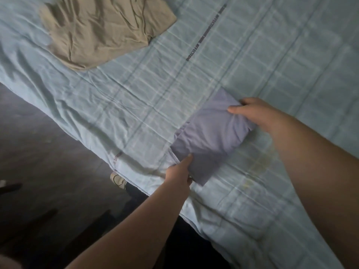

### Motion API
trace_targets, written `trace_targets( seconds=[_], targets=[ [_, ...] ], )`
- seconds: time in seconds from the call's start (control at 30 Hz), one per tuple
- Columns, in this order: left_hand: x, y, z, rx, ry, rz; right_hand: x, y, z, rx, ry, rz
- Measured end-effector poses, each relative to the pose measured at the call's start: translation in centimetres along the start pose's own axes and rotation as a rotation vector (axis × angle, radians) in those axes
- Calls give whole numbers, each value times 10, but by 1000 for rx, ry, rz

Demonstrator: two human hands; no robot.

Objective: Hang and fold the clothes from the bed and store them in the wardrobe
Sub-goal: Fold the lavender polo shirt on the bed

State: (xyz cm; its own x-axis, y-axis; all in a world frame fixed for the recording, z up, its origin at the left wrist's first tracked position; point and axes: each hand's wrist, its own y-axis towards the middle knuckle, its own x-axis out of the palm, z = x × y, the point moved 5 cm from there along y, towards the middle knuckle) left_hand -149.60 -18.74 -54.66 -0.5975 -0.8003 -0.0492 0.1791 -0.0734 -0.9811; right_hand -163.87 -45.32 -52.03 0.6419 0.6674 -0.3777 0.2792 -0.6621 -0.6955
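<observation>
The beige garment (101, 30) lies crumpled on the bed (291, 45). My left hand (178, 171) pinches the folded lilac garment (209, 136) at its near corner, and my right hand (252, 113) grips the far end: 2 holds, I judge, to keep the folds together for lifting.

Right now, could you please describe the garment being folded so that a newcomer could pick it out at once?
Start from the pale blue checked bedsheet filling the view. Near its edge lies a folded lavender cloth garment, gripped by the left hand and the right hand at opposite ends. Unlike the crumpled beige garment farther up, it is purple, compact and held.
</observation>
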Motion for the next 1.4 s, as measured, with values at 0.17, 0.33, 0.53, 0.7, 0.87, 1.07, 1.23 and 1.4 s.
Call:
trace_targets(
  seconds=[0.17,0.33,0.53,0.7,0.87,1.07,1.23,1.4],
  targets=[
    [-19,-39,54,87,15,-288,-6,-60,-15,44,477,15],
    [-71,-107,170,331,170,-460,20,-145,-109,16,800,-152],
    [-185,-220,332,630,101,-645,97,-221,-307,-114,1004,-156],
    [-335,-315,444,910,55,-578,190,-255,-472,-270,1046,-306],
    [-484,-385,501,1095,-142,-329,294,-276,-619,-463,865,-439],
    [-621,-409,534,1136,-414,-88,410,-283,-743,-689,596,-481],
    [-705,-394,570,1126,-531,210,505,-273,-815,-782,452,-433],
    [-763,-370,657,1161,-596,343,585,-220,-898,-820,447,-457]
  ],
)
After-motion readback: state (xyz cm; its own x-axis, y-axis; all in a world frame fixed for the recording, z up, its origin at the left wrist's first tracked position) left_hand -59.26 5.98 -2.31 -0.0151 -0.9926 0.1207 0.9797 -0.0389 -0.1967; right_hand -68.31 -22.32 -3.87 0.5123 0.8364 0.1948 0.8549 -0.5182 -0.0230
